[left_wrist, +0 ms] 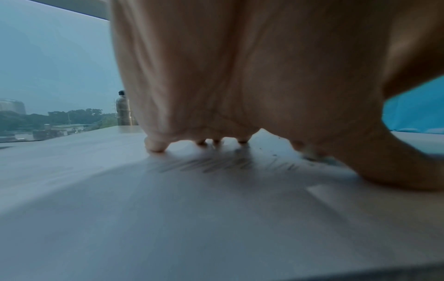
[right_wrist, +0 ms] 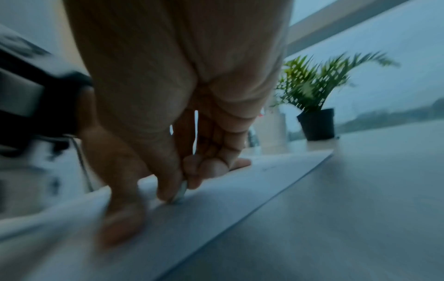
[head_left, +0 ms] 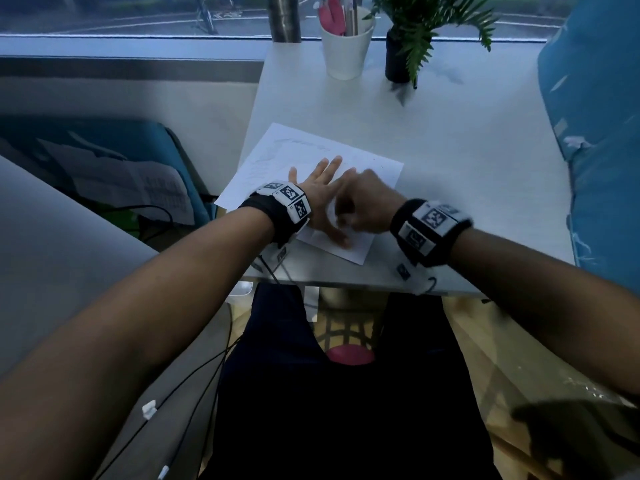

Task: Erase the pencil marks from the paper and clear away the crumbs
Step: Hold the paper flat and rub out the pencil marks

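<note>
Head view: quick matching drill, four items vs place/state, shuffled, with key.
Things:
1. left hand
2. right hand
3. white cup
4. potted plant

States:
A. black pot, far end of table, right of the cup
B. pinches an eraser against the paper
C. holds pens
D. spread flat on the paper

Pairs: 1-D, 2-B, 3-C, 4-A

We see our left hand (head_left: pixel 320 188) lying flat, fingers spread, on the paper (head_left: pixel 277 157) near the front of the white table (head_left: pixel 467 150). Our right hand (head_left: pixel 367 202), fingers curled, overlaps it from the right; what it holds is hidden. Faint pencil marks (head_left: pixel 273 154) show toward the sheet's far left. At the far edge stand a white cup (head_left: pixel 346 53) and a potted plant (head_left: pixel 412 39).
</note>
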The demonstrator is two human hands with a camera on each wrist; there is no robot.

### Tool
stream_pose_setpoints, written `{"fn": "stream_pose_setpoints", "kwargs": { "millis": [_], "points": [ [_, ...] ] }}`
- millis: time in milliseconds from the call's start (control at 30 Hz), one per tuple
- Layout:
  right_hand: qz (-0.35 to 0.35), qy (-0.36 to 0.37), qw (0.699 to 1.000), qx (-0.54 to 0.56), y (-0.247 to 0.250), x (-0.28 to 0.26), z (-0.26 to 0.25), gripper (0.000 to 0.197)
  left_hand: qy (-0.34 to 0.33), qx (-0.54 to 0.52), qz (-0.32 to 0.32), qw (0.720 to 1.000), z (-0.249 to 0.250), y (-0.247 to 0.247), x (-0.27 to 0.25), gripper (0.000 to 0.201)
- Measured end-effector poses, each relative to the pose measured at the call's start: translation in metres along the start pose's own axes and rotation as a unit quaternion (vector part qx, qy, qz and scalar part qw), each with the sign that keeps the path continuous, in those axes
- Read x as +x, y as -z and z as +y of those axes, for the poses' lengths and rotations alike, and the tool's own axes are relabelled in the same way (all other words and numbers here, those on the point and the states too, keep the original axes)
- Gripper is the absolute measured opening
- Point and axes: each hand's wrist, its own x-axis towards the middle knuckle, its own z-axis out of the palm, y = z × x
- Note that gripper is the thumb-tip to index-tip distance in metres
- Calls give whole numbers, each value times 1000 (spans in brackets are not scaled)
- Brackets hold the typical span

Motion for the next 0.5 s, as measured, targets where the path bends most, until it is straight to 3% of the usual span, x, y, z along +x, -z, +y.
{"fn": "stream_pose_setpoints", "kwargs": {
  "millis": [67,167,300,433,500],
  "points": [
    [-4,2,1000,-2,5,2,5,6,2,-1,2,1000,-1,1,0,150],
    [63,-36,997,15,14,12,17,9,-2,-3,2,1000,2,1,0,150],
    [-13,21,1000,13,-2,-1,1,6,9,10,-8,1000,0,2,1,152],
    [58,-65,996,19,18,15,31,12,10,1,-9,1000,2,1,2,151],
    [61,-65,996,4,21,19,33,11,6,0,-3,1000,1,1,2,147]
  ]
}}
